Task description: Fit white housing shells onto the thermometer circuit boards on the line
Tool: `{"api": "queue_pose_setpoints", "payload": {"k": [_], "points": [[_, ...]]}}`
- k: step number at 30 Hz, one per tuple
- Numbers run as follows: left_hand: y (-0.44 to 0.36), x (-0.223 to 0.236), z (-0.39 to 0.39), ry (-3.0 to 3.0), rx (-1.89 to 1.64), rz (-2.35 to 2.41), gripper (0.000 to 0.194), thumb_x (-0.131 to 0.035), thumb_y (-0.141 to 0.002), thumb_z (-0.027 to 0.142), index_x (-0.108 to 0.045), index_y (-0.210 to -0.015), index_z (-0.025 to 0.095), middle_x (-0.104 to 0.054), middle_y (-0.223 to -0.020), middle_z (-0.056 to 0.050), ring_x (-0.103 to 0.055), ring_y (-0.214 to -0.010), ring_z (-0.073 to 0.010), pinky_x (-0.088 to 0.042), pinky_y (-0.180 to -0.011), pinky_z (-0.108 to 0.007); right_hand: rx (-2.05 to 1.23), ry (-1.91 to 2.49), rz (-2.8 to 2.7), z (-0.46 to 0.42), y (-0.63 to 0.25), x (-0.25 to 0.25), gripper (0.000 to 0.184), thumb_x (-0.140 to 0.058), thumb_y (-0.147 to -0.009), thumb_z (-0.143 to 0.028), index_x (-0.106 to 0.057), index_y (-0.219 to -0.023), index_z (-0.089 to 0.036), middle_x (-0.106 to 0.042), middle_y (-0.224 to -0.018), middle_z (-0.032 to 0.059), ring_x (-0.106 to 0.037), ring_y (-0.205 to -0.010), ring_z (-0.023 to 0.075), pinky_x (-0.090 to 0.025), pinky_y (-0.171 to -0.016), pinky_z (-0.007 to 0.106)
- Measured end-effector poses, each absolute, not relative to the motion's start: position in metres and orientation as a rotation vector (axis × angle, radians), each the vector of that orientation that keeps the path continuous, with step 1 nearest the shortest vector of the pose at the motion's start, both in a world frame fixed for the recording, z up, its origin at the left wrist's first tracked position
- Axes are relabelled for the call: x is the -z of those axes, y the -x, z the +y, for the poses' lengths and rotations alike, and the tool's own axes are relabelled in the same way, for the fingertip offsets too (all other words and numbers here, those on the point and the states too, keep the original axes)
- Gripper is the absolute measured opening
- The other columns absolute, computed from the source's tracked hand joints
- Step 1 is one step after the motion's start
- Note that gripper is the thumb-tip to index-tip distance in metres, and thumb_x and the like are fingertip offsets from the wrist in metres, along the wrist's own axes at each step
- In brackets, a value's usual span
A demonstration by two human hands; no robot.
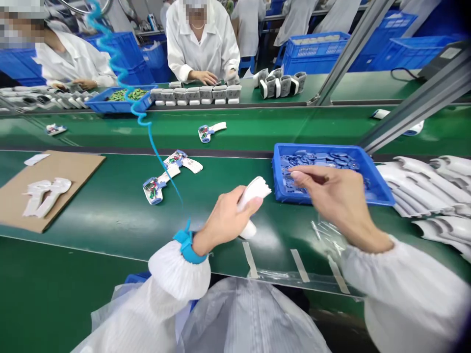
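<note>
My left hand (228,215) is wrapped round a white plastic housing (258,189), holding it tilted above the green bench. A blue strap with a cord circles that wrist. Over the blue tray (333,197) my right hand (333,193) has thumb and forefinger pinched together; whatever is between them is too small to make out. Many small blue plastic pieces (312,159) lie in the tray. Left of my hands, two opened gun-shaped housings with circuit boards rest on the bench, one a half-shell (152,190) near the other assembly (184,161).
White shells (423,189) are stacked at right. White parts (47,193) lie on a cardboard sheet (79,169) at left. A coiled blue cord (152,139) hangs in front. Another assembly (206,133) sits on the green belt. Metal posts (349,54) rise at right; co-workers sit opposite.
</note>
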State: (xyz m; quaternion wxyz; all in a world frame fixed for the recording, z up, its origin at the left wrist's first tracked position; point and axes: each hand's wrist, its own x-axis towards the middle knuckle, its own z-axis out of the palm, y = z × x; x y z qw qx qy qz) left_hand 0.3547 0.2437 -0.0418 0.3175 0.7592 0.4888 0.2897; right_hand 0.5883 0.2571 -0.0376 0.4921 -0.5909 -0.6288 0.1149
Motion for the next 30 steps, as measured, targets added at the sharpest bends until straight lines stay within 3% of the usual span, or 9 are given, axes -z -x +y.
{"api": "queue_pose_setpoints", "payload": {"k": [5, 10, 13, 16, 18, 22, 26, 28, 30], "points": [[-0.371, 0.056, 0.242, -1.53, -0.876, 1.037, 0.047, -0.051, -0.101, 0.06, -0.065, -0.107, 0.016, -0.074, -0.094, -0.009, -0.067, -0.077, -0.0164, -0.05, -0.064, -0.027, -0.532, 1.249, -1.356, 0.227, -0.543, 0.055, 0.025, -0.07, -0.092, -0.045, -0.082, -0.105, -0.027, -0.081, -0.101, 0.0043, -0.076, -0.086, 0.0223, -0.06, -0.08, 0.036], [-0.361, 0.051, 0.237, -1.74, -0.83, 1.069, 0.044, -0.055, -0.101, 0.056, -0.068, -0.115, 0.016, -0.074, -0.093, -0.007, -0.067, -0.081, -0.0171, -0.049, -0.071, -0.028, -0.787, 1.153, -1.425, 0.224, -0.546, 0.058, 0.033, -0.069, -0.092, -0.044, -0.077, -0.118, -0.025, -0.079, -0.111, 0.0053, -0.077, -0.083, 0.0213, -0.064, -0.079, 0.036], [-0.354, 0.041, 0.233, -1.937, -0.766, 1.164, 0.04, -0.054, -0.102, 0.051, -0.068, -0.124, 0.02, -0.074, -0.097, -0.004, -0.066, -0.083, -0.0178, -0.048, -0.074, -0.029, -0.683, 1.189, -1.548, 0.222, -0.555, 0.053, 0.035, -0.065, -0.093, -0.036, -0.075, -0.124, -0.024, -0.079, -0.113, 0.0054, -0.077, -0.085, 0.0225, -0.063, -0.088, 0.04], [-0.355, 0.037, 0.231, -2.026, -0.706, 1.193, 0.04, -0.052, -0.103, 0.049, -0.066, -0.129, 0.023, -0.074, -0.097, -0.003, -0.065, -0.081, -0.0176, -0.047, -0.071, -0.029, -0.484, 1.228, -1.682, 0.217, -0.557, 0.05, 0.036, -0.06, -0.095, -0.035, -0.075, -0.126, -0.024, -0.078, -0.117, 0.0056, -0.076, -0.101, 0.0261, -0.058, -0.099, 0.043], [-0.358, 0.038, 0.231, -2.099, -0.691, 1.186, 0.037, -0.051, -0.104, 0.047, -0.068, -0.125, 0.023, -0.074, -0.095, -0.002, -0.065, -0.08, -0.0176, -0.046, -0.071, -0.029, -0.488, 1.202, -1.754, 0.214, -0.553, 0.052, 0.037, -0.057, -0.098, -0.039, -0.074, -0.126, -0.023, -0.077, -0.12, 0.0064, -0.075, -0.104, 0.0261, -0.059, -0.094, 0.041], [-0.362, 0.048, 0.229, -2.429, -0.637, 1.367, 0.029, -0.054, -0.101, 0.044, -0.072, -0.105, 0.021, -0.074, -0.088, -0.004, -0.067, -0.079, -0.022, -0.046, -0.072, -0.033, -0.436, 1.239, -1.687, 0.205, -0.542, 0.073, 0.033, -0.051, -0.101, -0.043, -0.073, -0.111, -0.021, -0.078, -0.099, 0.006, -0.073, -0.082, 0.0213, -0.057, -0.078, 0.034], [-0.36, 0.063, 0.221, -2.557, -0.721, 1.344, 0.028, -0.057, -0.101, 0.046, -0.069, -0.111, 0.023, -0.075, -0.103, -0.005, -0.066, -0.097, -0.0233, -0.047, -0.085, -0.035, -0.551, 1.3, -1.585, 0.191, -0.546, 0.091, 0.026, -0.054, -0.101, -0.043, -0.068, -0.111, -0.024, -0.076, -0.097, 0.0031, -0.07, -0.079, 0.0183, -0.055, -0.074, 0.031], [-0.361, 0.073, 0.217, -2.421, -0.965, 1.496, 0.028, -0.053, -0.103, 0.045, -0.067, -0.096, 0.021, -0.072, -0.095, -0.005, -0.062, -0.091, -0.0203, -0.046, -0.081, -0.033, -0.646, 1.289, -1.623, 0.185, -0.549, 0.093, 0.025, -0.056, -0.101, -0.045, -0.066, -0.113, -0.025, -0.075, -0.097, 0.0017, -0.067, -0.075, 0.0164, -0.053, -0.068, 0.029], [-0.366, 0.084, 0.217, -2.25, -1.168, 1.724, 0.041, -0.049, -0.105, 0.044, -0.055, -0.071, 0.021, -0.064, -0.073, -0.003, -0.055, -0.073, -0.0176, -0.04, -0.069, -0.032, -0.718, 1.249, -1.739, 0.179, -0.547, 0.092, 0.025, -0.055, -0.102, -0.045, -0.066, -0.114, -0.027, -0.074, -0.097, 0.0007, -0.064, -0.072, 0.0148, -0.05, -0.063, 0.027]]}}
